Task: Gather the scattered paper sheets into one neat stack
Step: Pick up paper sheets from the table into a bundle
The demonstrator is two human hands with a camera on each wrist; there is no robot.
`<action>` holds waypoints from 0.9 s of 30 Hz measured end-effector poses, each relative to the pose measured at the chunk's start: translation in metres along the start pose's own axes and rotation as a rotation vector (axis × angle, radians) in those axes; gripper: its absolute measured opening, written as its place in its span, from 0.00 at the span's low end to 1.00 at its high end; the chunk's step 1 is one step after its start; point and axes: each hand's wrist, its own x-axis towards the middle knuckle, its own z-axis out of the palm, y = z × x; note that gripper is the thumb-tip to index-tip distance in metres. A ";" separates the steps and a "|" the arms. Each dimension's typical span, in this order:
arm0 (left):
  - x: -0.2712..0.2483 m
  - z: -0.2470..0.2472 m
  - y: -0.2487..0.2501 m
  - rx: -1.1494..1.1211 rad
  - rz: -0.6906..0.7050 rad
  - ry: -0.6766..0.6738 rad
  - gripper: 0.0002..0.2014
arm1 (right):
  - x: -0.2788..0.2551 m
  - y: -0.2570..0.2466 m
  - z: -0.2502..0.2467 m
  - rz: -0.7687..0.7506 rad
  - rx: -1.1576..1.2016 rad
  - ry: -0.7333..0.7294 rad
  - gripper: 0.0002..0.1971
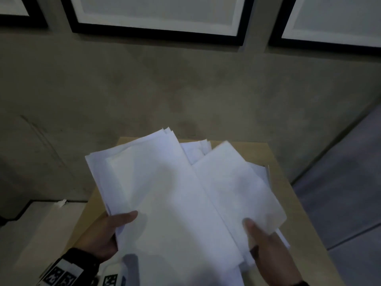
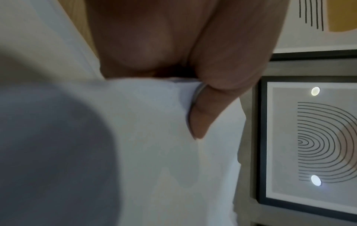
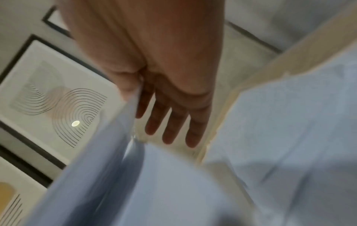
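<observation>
Pinching the near left edge of a bundle of paper sheets [image 1: 165,193], the left hand [image 1: 107,236] has its thumb [image 2: 201,119] laid flat on top while the rest of the hand goes underneath, where the fingers are hidden; that grip probably lets the bundle hang as one piece while loose sheets are fed in from the other side. The right hand [image 1: 268,250] holds a second, smaller batch of sheets [image 1: 237,182] at its near right corner, thumb on top. In the right wrist view its fingers [image 3: 170,122] lie straight and spread below the paper, so it supports from underneath and clamps with the thumb rather than closing into a fist.

The two batches overlap in the middle and fan apart at the far end, with staggered corners showing there, so the pile is gathered but not squared. Both are lifted above a small pale wooden table [image 1: 288,203], tilted up toward the person. More white sheets [image 1: 195,149] show beyond the bundle, though whether they rest on the table or belong to the held paper I cannot tell.

Holding the bundles at opposite near corners likely allows the right batch to slide onto the left one. Framed prints [image 1: 158,15] hang on the wall behind, and a wrist strap [image 1: 72,267] with black-and-white markers sits on the left forearm.
</observation>
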 end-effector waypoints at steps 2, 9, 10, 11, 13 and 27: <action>-0.002 -0.001 0.005 0.025 -0.013 -0.044 0.38 | 0.019 -0.024 -0.008 0.008 0.108 -0.029 0.14; -0.001 0.004 0.006 0.088 -0.112 -0.061 0.56 | 0.062 -0.092 -0.004 -0.025 0.096 -0.083 0.06; -0.001 0.004 0.005 0.088 -0.124 -0.040 0.58 | 0.068 -0.099 -0.003 -0.058 0.024 -0.089 0.07; 0.000 0.005 0.004 0.087 -0.119 -0.039 0.58 | 0.071 -0.107 -0.003 -0.073 -0.024 -0.096 0.09; 0.000 0.005 0.002 0.076 -0.117 -0.059 0.55 | 0.077 -0.120 -0.008 -0.066 -0.035 -0.098 0.12; 0.009 0.020 -0.012 0.022 -0.185 -0.102 0.32 | 0.045 -0.106 0.040 -0.152 -0.329 -0.363 0.15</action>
